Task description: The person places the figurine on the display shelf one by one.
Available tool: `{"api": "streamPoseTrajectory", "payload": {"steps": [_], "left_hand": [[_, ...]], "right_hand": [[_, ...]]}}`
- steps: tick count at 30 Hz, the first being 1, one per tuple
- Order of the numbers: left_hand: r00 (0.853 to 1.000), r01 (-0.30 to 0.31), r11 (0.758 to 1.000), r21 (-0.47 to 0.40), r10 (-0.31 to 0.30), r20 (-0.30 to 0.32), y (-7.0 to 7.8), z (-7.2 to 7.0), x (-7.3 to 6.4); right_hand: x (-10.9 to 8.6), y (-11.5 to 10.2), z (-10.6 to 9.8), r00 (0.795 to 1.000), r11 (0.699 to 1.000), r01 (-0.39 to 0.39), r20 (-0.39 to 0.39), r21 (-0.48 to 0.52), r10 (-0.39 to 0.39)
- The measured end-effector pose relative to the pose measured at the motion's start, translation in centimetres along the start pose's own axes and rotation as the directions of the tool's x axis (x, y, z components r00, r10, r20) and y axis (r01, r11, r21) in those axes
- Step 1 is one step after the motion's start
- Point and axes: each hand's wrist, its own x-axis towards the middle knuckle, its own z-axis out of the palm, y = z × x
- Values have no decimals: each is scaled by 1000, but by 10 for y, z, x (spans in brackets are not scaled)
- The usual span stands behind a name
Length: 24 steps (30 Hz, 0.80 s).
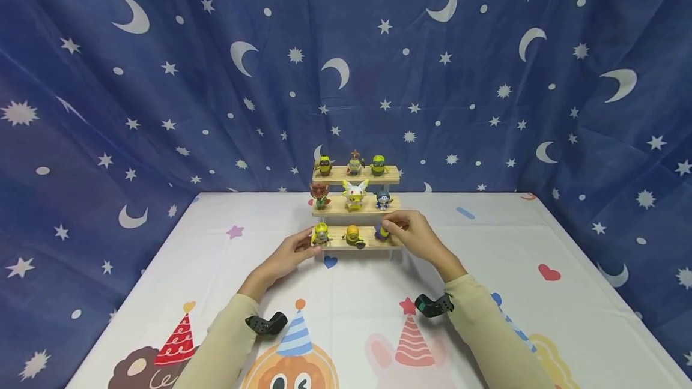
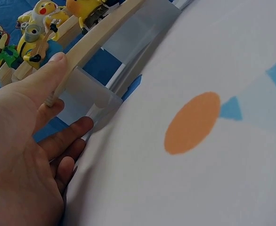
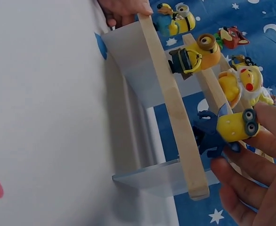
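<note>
A three-tier display stand (image 1: 336,245) with wooden boards and translucent supports stands on the table. My right hand (image 1: 418,236) is at the bottom board's right end. Thumb and fingers hold a yellow Minion figurine in a dark blue outfit (image 3: 234,128) by its head, its lower part at the board. At the left end, my left hand (image 2: 29,122) pinches the bottom board (image 2: 93,49), thumb above and index finger below. Beside that thumb stands a Minion figurine with a guitar (image 2: 32,44). A Minion figurine with goggles and a dark outfit (image 3: 201,54) occupies the board's middle.
The middle board bears a red fox figurine (image 1: 320,195), a yellow figurine in a white costume (image 1: 355,195) and a dark-hooded figurine (image 1: 383,199). Several Minion figurines, one crowned (image 1: 354,164), line the top board. A starry blue curtain (image 1: 367,77) hangs behind the white printed tablecloth (image 1: 216,245).
</note>
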Motion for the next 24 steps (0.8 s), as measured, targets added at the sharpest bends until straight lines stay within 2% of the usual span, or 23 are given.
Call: {"api": "streamPoseTrajectory", "payload": {"steps": [9, 24], "left_hand": [[1000, 10, 1000, -9, -10, 3, -2, 0, 0], [1000, 15, 1000, -1, -15, 4, -3, -1, 2]], "right_hand": [[-1, 1, 2, 999, 999, -35, 39, 19, 35], [1, 1, 0, 999, 1000, -27, 48, 10, 26]]}}
